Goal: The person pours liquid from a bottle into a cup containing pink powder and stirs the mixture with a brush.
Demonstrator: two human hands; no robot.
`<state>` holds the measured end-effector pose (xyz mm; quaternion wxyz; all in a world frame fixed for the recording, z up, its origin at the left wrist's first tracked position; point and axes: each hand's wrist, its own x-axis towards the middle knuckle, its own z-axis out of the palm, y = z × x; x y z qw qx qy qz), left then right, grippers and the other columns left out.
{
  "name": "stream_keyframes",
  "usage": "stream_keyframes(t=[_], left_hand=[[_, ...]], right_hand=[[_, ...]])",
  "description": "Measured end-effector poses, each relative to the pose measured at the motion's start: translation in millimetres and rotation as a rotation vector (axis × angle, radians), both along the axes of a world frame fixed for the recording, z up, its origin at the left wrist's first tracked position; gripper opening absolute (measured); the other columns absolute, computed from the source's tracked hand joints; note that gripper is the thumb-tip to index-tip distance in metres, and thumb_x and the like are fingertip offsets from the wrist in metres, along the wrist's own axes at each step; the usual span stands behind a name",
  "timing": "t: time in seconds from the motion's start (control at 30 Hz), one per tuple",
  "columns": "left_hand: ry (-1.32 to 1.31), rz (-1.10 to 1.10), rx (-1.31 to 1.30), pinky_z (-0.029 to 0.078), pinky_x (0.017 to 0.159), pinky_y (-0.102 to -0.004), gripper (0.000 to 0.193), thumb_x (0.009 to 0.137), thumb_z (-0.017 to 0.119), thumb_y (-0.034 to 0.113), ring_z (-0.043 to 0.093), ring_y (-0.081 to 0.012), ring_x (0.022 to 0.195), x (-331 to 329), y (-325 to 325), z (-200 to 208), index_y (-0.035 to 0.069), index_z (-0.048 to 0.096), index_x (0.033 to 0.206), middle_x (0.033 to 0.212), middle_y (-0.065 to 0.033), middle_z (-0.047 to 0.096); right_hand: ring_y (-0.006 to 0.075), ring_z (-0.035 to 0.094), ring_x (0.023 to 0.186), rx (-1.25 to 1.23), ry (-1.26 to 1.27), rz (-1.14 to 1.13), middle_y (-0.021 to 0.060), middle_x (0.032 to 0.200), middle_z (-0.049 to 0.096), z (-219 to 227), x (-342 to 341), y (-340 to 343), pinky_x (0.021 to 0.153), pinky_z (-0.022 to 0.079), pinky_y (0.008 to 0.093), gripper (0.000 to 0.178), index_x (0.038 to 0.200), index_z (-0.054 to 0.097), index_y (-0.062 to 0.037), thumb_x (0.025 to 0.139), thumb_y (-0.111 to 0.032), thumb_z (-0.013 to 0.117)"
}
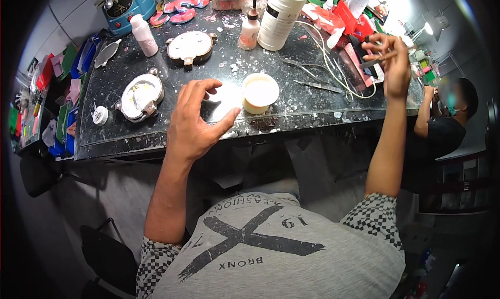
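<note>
My left hand (pixel 195 116) is open over the front of the dark bench, thumb and fingers apart with nothing between them. Just right of its fingertips stands a small pale cup (pixel 256 109) with whitish contents. My right hand (pixel 393 64) is raised over the bench's right side. Its fingers are closed around a thin tool with a flat metal blade (pixel 369 64), pointing left; the fingers partly cover its handle. Left of my left hand lies a round metal flask half (pixel 141 98) filled with white plaster. Another plaster-filled flask half (pixel 189 47) lies farther back.
A large white bottle (pixel 281 17), a dropper bottle (pixel 249 33) and a pinkish squeeze bottle (pixel 144 36) stand at the back. Metal tweezers (pixel 317 86) and a pale looping cord (pixel 333 64) lie right of the cup. A co-worker (pixel 448 116) sits at far right.
</note>
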<state>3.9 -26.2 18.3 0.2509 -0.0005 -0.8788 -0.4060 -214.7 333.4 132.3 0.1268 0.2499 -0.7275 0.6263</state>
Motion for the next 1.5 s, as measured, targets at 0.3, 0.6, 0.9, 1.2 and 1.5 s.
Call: stream_keyframes(t=[0.3, 0.6, 0.9, 1.2, 1.5], left_hand=[[-0.067, -0.001, -0.191, 0.046, 0.109, -0.0464, 0.09, 0.07, 0.096, 0.062, 0.06, -0.0327, 0.119, -32.3, 39.3, -1.2, 0.004, 0.069, 0.134, 0.126, -0.0126, 0.069], [-0.029, -0.002, -0.13, 0.048, 0.103, -0.0463, 0.064, 0.076, 0.094, 0.045, 0.063, -0.0319, 0.111, -33.0, 38.2, -6.3, 0.006, 0.075, 0.123, 0.116, -0.0094, 0.072], [-0.057, -0.016, -0.114, 0.048, 0.103, -0.0434, 0.059, 0.076, 0.096, 0.039, 0.063, -0.0306, 0.113, -31.6, 35.5, -5.3, 0.009, 0.078, 0.124, 0.115, -0.0069, 0.073], [-0.03, -0.036, -0.065, 0.049, 0.103, -0.044, 0.057, 0.075, 0.096, 0.037, 0.063, -0.0305, 0.113, -32.3, 32.6, -8.0, 0.01, 0.079, 0.122, 0.117, -0.0064, 0.073], [-0.029, -0.035, -0.068, 0.05, 0.102, -0.0433, 0.057, 0.075, 0.096, 0.037, 0.063, -0.0301, 0.112, -31.9, 32.6, -7.7, 0.009, 0.079, 0.121, 0.115, -0.0056, 0.074]], right_hand=[[0.01, 0.065, 0.07, -0.107, -0.422, 0.261, 0.004, 0.083, 0.064, -79.7, 102.3, -10.3, 0.056, 0.056, 0.0246, 0.039, 0.12, 0.063, -0.0017, 0.116, -0.04, 0.055], [0.0133, 0.073, 0.086, 0.067, -0.309, 0.53, 0.0091, 0.104, 0.075, -46.4, 83.9, -41.5, 0.075, 0.06, 0.0277, 0.025, 0.125, 0.072, 0.0034, 0.107, -0.015, 0.071], [0.0097, 0.068, 0.087, 0.655, 0.014, 0.715, 0.006, 0.1, 0.074, 2.9, 52.2, -126.1, 0.079, 0.054, 0.0267, 0.024, 0.114, 0.077, 0.0045, 0.11, -0.017, 0.067], [0.0075, 0.065, 0.066, 0.409, -0.157, 0.736, 0.0007, 0.079, 0.07, 6.9, 33.9, -142.4, 0.06, 0.05, 0.0237, 0.027, 0.113, 0.074, -0.0004, 0.11, -0.027, 0.07], [0.0109, 0.072, 0.062, 0.309, -0.324, 0.641, 0.0051, 0.073, 0.073, 3.1, 32.4, -129.1, 0.055, 0.054, 0.0223, 0.033, 0.097, 0.069, -0.004, 0.11, -0.034, 0.07]])
